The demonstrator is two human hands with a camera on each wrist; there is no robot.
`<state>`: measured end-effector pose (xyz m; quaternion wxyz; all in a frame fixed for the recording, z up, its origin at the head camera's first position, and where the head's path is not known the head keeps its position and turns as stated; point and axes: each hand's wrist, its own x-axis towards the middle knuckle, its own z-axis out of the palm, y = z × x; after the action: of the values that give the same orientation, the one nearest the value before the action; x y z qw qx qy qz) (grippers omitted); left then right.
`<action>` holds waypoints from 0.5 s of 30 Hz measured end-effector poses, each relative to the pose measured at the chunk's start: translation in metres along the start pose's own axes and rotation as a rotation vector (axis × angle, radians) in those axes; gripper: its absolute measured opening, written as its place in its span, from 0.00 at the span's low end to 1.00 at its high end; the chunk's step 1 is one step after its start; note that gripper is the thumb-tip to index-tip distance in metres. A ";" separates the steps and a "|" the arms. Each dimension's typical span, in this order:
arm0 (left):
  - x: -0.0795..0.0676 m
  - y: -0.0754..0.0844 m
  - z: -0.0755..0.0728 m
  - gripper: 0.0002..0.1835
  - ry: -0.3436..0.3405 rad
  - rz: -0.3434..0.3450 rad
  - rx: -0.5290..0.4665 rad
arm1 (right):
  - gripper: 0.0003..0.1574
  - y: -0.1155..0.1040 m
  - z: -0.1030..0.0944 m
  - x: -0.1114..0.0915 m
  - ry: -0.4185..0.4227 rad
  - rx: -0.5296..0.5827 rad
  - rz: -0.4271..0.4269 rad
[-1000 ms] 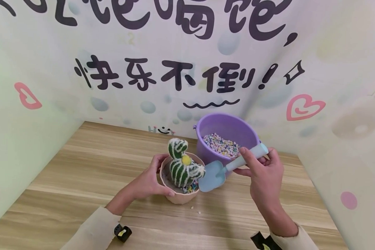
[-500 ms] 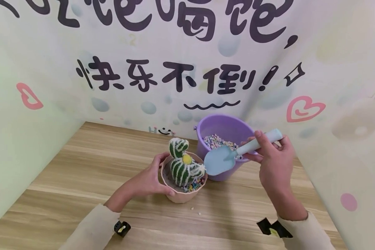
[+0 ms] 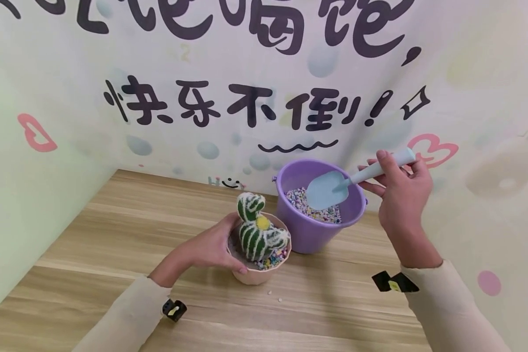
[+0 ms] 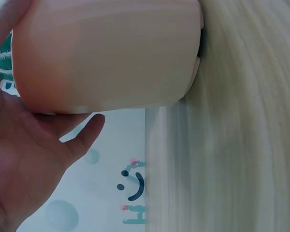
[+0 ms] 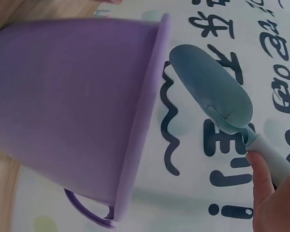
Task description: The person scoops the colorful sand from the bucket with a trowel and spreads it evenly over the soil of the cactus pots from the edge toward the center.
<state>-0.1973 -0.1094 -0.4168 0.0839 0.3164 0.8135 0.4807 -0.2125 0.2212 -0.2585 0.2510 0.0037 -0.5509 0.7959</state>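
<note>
My left hand [image 3: 213, 245] holds a pale pink flower pot [image 3: 254, 277] by its left side, the thumb along the front of the rim. In the pot stands a green cactus [image 3: 253, 242] with white fuzzy stripes and a yellow pompom. Colourful small pebbles [image 3: 273, 260] lie at its right side. My right hand [image 3: 406, 198] grips the handle of a light blue trowel [image 3: 327, 190], whose blade hangs over the purple bucket [image 3: 310, 239]. More pebbles [image 3: 300, 201] lie inside the bucket. In the right wrist view the trowel's blade [image 5: 212, 87] is above the bucket's rim, with no pebbles visible on it.
The bucket stands right behind the pot, close to the back wall [image 3: 193, 161] with its printed lettering. A couple of loose pebbles [image 3: 279, 299] lie on the wooden table [image 3: 229, 322] in front of the pot. A side wall borders the table at the right.
My right hand has moved up and to the right, carrying the trowel from the pot's edge to above the bucket. My left hand stays on the pot.
</note>
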 end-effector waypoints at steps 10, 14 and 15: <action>-0.002 0.003 0.008 0.65 0.082 -0.044 -0.021 | 0.26 0.019 0.002 0.017 -0.004 -0.154 -0.020; -0.002 0.005 0.010 0.66 0.109 -0.063 -0.005 | 0.25 0.024 0.002 0.022 -0.010 -0.233 -0.046; -0.002 0.005 0.010 0.67 0.114 -0.069 -0.007 | 0.25 0.025 0.003 0.023 -0.012 -0.254 -0.051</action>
<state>-0.1885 -0.1013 -0.4181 0.0552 0.2598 0.8257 0.4976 -0.2435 0.2214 -0.2728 0.2663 -0.0095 -0.6484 0.7132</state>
